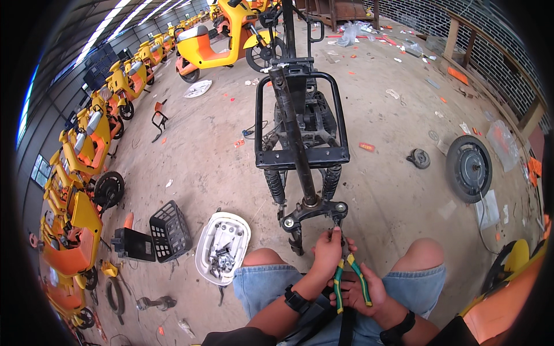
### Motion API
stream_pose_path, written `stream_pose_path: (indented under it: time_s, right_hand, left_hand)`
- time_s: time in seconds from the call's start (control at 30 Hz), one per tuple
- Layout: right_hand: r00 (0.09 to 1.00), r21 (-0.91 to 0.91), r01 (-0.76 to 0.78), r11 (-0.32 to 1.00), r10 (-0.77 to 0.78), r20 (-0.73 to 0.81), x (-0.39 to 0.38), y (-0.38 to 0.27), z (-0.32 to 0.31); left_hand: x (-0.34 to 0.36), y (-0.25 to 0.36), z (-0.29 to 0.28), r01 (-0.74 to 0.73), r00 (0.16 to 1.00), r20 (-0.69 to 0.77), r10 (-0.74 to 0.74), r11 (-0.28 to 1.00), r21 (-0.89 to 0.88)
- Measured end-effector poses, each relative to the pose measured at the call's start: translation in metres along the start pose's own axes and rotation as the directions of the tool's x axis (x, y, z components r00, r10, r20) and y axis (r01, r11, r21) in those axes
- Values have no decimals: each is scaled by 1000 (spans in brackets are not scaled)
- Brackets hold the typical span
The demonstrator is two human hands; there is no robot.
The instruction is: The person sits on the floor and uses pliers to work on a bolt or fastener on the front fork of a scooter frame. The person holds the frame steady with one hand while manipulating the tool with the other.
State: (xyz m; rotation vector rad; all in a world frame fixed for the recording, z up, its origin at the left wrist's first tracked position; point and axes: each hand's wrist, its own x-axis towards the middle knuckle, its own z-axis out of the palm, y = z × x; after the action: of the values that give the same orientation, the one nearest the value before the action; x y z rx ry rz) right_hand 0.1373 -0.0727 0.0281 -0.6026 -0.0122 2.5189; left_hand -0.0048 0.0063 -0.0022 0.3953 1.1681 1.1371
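Before my knees stands a stripped black scooter frame, its front fork clamp nearest me. My left hand is closed just under the right end of the clamp, thumb pointing up; what its fingers pinch is hidden. A pair of pliers with green and yellow handles lies in my right hand, handles spread and jaws up against my left fingers. The jaw tips are partly covered, so I cannot tell what they touch.
A white tub of metal parts stands left of my knee, beside a black crate. Yellow scooters line the left side. At right lie a wheel and a small round black part. Orange scraps litter the floor.
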Motion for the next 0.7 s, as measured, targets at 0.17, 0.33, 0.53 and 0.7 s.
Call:
stream_pose_path:
  time_s: [0.17, 0.33, 0.53, 0.7]
  right_hand:
    - [999, -87, 19, 996, -22, -32, -2, 1, 3]
    - [998, -125, 23, 992, -30, -49, -1, 2, 2]
    - [997, -186, 18, 982, -32, -73, 0, 3, 4]
    - [997, -173, 34, 984, -44, -57, -2, 3, 2]
  left_hand:
    - [-1, 3, 2, -15, 1000, 13, 15, 1000, -26]
    - [-1, 5, 2, -31, 1000, 3, 31, 999, -34]
    - [0, 3, 0, -13, 1000, -14, 13, 1000, 7]
    - [2, 1, -1, 4, 1000, 15, -6, 994, 107]
